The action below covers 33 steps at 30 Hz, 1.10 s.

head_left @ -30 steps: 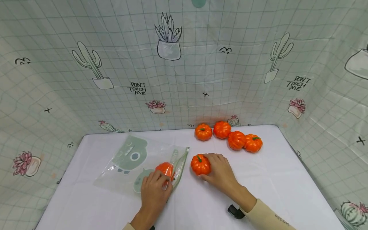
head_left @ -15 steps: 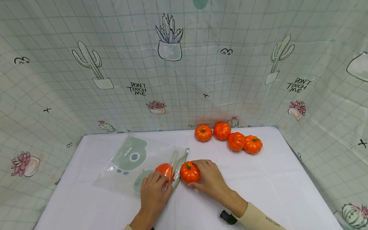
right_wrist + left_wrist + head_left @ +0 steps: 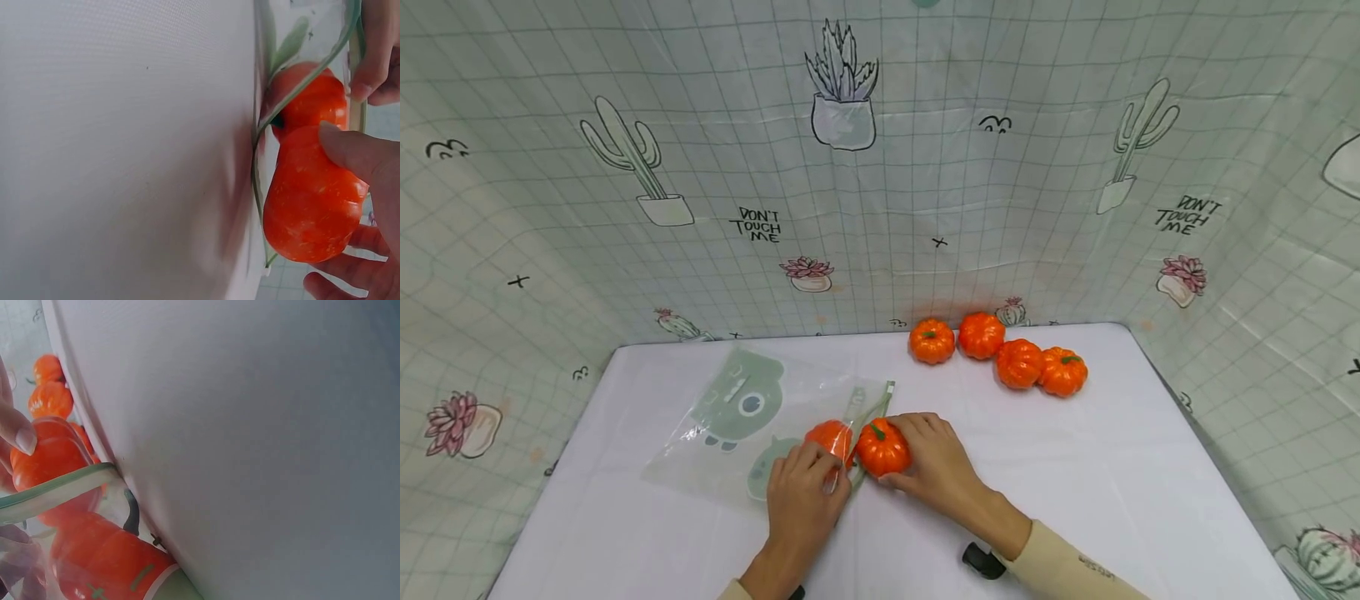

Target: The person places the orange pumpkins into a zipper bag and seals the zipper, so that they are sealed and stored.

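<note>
A clear zip bag (image 3: 752, 450) with green cartoon prints lies on the white table, its mouth facing right. Inside the bag, near that mouth, sits one small orange pumpkin (image 3: 829, 439). My left hand (image 3: 803, 492) pinches the upper layer of the bag by its green-edged opening. With the thumb and fingers of my right hand (image 3: 936, 462) I grip a second orange pumpkin (image 3: 883, 447) at the bag's mouth. In the right wrist view this gripped pumpkin (image 3: 315, 200) is right at the green rim (image 3: 300, 87), against the pumpkin inside; its far side is hidden.
At the back of the table (image 3: 1112, 467) several more orange pumpkins (image 3: 981, 335) stand in a loose row, right of centre. A patterned cloth (image 3: 880, 208) hangs behind and at both sides. A black strap piece (image 3: 983, 561) shows at the right wrist.
My right hand has moved left with its pumpkin, from a spot apart from the bag to the bag's mouth. The left hand has stayed in place on the bag.
</note>
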Available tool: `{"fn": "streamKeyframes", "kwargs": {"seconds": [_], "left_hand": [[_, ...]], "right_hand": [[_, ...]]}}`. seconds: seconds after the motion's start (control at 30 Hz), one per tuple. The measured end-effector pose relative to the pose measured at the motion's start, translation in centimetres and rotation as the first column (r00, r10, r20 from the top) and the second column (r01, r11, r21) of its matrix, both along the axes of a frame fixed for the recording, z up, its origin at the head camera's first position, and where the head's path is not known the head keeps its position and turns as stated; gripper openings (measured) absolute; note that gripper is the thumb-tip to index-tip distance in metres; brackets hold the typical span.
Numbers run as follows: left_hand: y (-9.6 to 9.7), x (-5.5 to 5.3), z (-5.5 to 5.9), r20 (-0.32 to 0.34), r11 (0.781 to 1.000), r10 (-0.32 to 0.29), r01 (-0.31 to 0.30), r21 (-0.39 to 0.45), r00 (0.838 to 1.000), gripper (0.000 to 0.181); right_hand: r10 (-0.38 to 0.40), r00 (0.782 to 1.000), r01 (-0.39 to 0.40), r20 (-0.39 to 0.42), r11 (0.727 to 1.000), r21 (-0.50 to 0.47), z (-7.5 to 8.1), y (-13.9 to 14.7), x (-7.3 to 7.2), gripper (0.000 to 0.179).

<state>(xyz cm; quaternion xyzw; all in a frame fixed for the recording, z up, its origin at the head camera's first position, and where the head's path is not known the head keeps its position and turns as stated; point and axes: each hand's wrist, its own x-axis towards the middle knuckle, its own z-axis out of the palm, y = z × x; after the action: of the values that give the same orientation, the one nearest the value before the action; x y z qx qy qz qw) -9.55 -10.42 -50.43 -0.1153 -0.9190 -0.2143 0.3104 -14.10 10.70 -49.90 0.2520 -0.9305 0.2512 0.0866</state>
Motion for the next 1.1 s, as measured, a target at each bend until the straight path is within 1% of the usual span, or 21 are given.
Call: {"fn": "streamKeyframes", "kwargs": {"seconds": [0.23,0.47,0.67,0.93,1.1], "left_hand": [[0.1,-0.1,-0.1,-0.020,1.000,-0.005,0.005,0.008,1.000,0.018],[0.2,-0.2,0.0,-0.068,1.000,-0.024,0.025,0.008,0.997,0.018],[0.3,-0.4,0.0,-0.072,1.000,-0.026,0.026,-0.003,0.997,0.017],[0.3,-0.4,0.1,-0.089,1.000,-0.004,0.005,0.009,0.996,0.015],[0.2,-0.5,0.1,-0.114,1.000,0.014,-0.011,0.026,0.993,0.012]], "right_hand": [[-0.002,1.000,0.002,-0.023,1.000,0.003,-0.2,-0.4,-0.1,0.078],[0.022,1.000,-0.022,0.016,1.000,-0.003,-0.1,-1.5,0.1,0.076],[0.030,0.999,-0.031,0.027,0.999,0.025,-0.4,-2.4,0.3,0.075],[0.028,0.999,-0.029,0.024,0.999,0.039,-0.7,-2.5,0.5,0.075],[0.034,0.999,-0.034,0.013,0.998,0.045,-0.8,-2.7,0.6,0.074]]}}
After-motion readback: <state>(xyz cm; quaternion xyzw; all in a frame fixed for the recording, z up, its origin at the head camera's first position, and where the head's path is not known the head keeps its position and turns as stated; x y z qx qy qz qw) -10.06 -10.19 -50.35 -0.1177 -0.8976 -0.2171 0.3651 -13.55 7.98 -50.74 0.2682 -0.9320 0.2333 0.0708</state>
